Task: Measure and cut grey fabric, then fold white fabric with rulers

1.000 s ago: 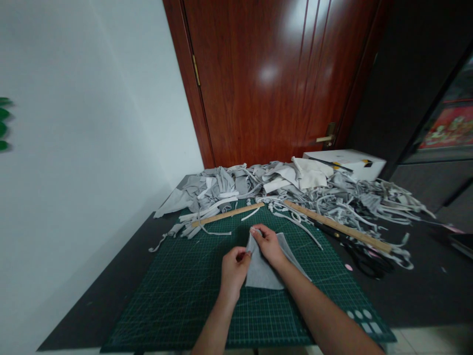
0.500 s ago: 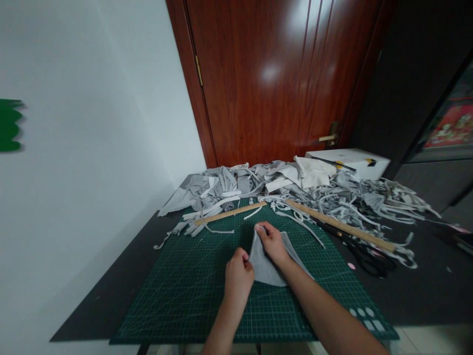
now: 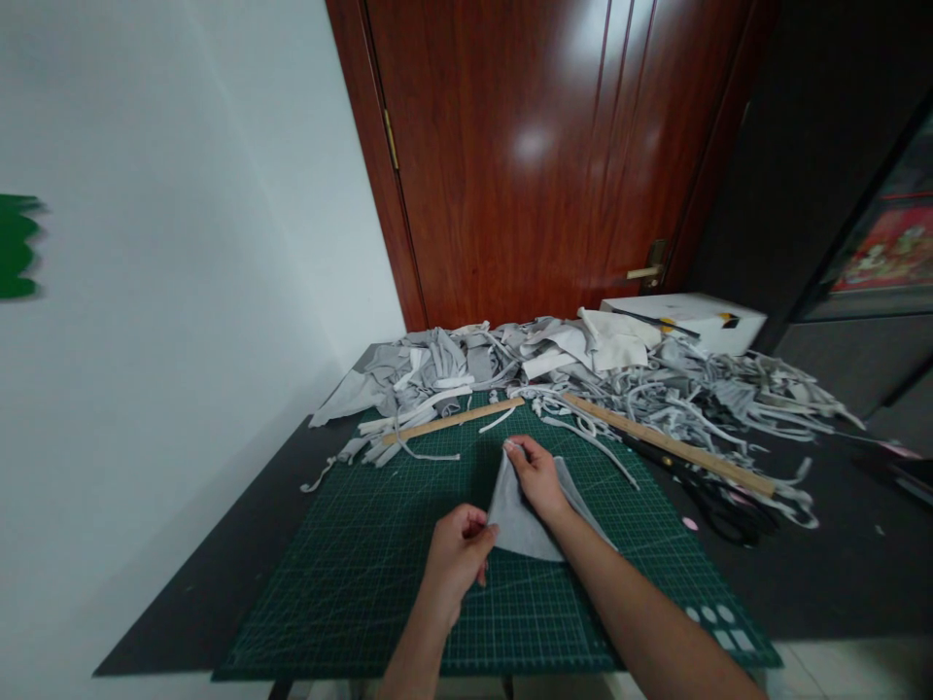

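We see our left hand (image 3: 453,552) pinching the near left corner of a grey fabric piece (image 3: 523,530), while our right hand (image 3: 537,476) pinches its far corner, over the green cutting mat (image 3: 350,583), left of the black scissors (image 3: 689,484).

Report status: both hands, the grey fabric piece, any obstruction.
Left hand pinching left edge's near end, right hand its far end. Grey fabric piece over green gridded mat, held edge straight. Nothing visibly blocking.
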### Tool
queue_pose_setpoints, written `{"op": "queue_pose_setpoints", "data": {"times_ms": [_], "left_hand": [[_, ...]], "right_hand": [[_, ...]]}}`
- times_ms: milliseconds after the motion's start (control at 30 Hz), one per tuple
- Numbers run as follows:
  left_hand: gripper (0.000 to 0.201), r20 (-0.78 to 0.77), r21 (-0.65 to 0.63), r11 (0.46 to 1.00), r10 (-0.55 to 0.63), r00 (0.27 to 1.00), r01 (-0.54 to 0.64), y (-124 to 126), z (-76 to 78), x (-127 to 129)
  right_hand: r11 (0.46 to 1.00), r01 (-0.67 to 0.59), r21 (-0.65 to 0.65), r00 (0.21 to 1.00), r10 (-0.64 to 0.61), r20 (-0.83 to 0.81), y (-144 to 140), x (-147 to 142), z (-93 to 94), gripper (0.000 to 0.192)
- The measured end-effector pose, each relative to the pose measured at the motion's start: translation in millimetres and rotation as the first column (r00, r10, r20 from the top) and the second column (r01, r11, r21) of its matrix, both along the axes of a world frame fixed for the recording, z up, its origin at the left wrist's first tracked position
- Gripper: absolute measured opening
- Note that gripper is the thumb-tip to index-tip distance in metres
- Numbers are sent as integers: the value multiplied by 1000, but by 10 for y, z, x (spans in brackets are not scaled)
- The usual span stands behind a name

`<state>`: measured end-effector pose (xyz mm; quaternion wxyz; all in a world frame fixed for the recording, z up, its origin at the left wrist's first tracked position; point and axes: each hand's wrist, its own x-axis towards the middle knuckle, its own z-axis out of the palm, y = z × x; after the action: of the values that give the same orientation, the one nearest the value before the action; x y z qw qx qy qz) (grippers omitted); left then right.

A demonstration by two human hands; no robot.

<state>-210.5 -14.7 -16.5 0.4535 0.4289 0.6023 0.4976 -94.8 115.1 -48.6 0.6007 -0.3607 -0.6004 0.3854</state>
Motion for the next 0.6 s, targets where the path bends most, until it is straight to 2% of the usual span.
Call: {"op": "queue_pose_setpoints", "data": {"times_ms": [167,267,333,400,500,567,600], "left_hand": [[31,108,-80,996,36,994,-27,-55,71,-38],[28,90,-91,996,25,996,-16,-80,110,-77],[24,83,-70,996,-44,996,50,-99,146,-97],[20,96,-10,985,-173,980,174,-100,192,-103],[19,98,107,920,-388,917,378,-10,241,-91],[22,129,155,900,-428,895,408,130,245,-83],[24,146,176,912,-397,906,371,219,241,-80]], "right_hand": [[1000,-1,-23,1000,1,-25,3,9,3,24],[999,-14,-46,999,11,-51,-12,11,31,24],[998,-32,-62,997,28,-72,-26,4,56,24],[995,-60,-83,994,52,-96,-42,-10,78,24],[984,-119,-129,985,101,-143,-70,-29,108,26],[972,-166,-164,974,136,-181,-94,-29,132,30],[965,-190,-178,967,153,-202,-110,-22,149,32]]}}
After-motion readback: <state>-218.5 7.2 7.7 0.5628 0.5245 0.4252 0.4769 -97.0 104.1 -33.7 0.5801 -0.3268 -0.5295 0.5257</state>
